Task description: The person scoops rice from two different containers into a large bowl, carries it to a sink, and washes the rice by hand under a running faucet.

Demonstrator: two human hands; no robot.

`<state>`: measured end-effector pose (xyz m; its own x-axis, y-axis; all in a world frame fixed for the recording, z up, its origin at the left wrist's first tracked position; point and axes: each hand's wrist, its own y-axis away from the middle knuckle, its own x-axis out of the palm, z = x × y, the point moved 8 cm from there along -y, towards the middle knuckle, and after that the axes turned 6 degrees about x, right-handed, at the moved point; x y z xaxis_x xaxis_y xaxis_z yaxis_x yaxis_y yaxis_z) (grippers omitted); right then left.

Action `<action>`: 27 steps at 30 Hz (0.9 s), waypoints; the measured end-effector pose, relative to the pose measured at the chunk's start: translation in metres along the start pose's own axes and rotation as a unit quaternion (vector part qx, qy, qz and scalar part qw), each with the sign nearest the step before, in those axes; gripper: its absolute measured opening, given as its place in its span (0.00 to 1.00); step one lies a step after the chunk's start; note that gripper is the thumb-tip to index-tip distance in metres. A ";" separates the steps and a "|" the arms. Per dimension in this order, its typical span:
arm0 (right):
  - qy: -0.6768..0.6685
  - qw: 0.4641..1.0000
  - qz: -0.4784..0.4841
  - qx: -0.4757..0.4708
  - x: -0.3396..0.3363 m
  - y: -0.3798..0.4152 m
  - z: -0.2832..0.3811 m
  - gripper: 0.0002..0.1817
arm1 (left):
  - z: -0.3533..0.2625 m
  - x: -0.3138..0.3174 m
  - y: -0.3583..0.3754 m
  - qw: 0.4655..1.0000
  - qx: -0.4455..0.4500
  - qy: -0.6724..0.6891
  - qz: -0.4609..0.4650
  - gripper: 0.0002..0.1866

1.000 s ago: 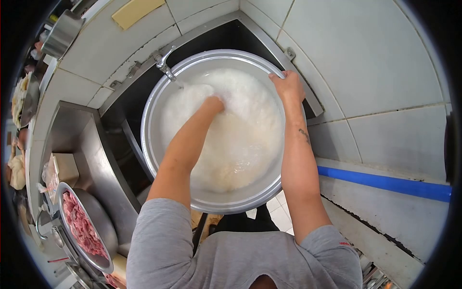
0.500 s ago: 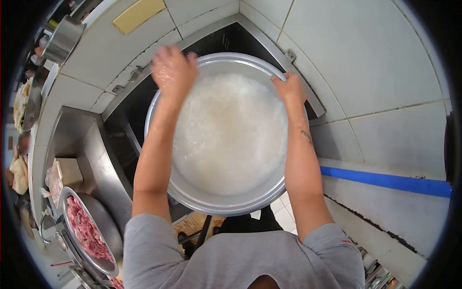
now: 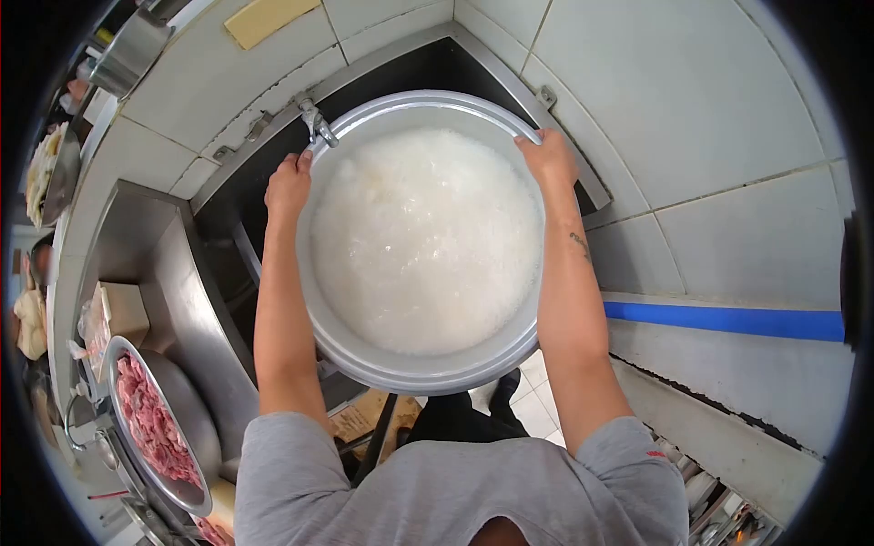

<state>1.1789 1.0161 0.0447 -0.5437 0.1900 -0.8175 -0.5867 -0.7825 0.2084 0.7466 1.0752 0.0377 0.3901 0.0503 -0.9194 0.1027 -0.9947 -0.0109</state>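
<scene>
A large round metal pot [image 3: 410,375] sits at the sink, filled with cloudy white, foamy liquid [image 3: 423,241]. My left hand [image 3: 289,185] is closed on its rim at the upper left, just beside a metal faucet [image 3: 316,123]. On the upper right of the same rim, my right hand [image 3: 549,162] is closed, with the thumb over the edge. What lies under the liquid cannot be made out.
A metal bowl of raw meat [image 3: 157,419] stands at the lower left, near a pale block [image 3: 123,314]. A blue bar [image 3: 728,318] runs along the right. Tiled walls [image 3: 674,100] rise behind the sink [image 3: 446,59]. A metal container [image 3: 132,53] is at the upper left.
My left hand has come down from above the upper-left rim and taken hold of it, uncovering the faucet. The pot has shifted slightly and the liquid's surface has moved. My right hand still grips the rim.
</scene>
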 end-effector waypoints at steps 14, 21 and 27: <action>-0.468 0.866 0.134 0.113 -0.027 0.177 -0.118 0.21 | 0.024 0.028 0.052 0.998 -0.028 -0.012 0.057 0.24; -0.469 0.863 0.146 0.114 -0.032 0.176 -0.092 0.20 | 0.045 0.052 0.041 0.994 -0.028 -0.020 0.105 0.25; -0.452 0.872 0.154 0.111 -0.032 0.171 -0.079 0.20 | 0.059 0.073 0.029 0.994 -0.024 -0.024 0.107 0.26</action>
<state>1.1435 0.8297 0.0645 -0.8879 0.4590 0.0311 -0.3764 -0.7636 0.5247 0.7235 1.0444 -0.0528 0.3637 -0.1678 -0.9163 0.0662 -0.9765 0.2051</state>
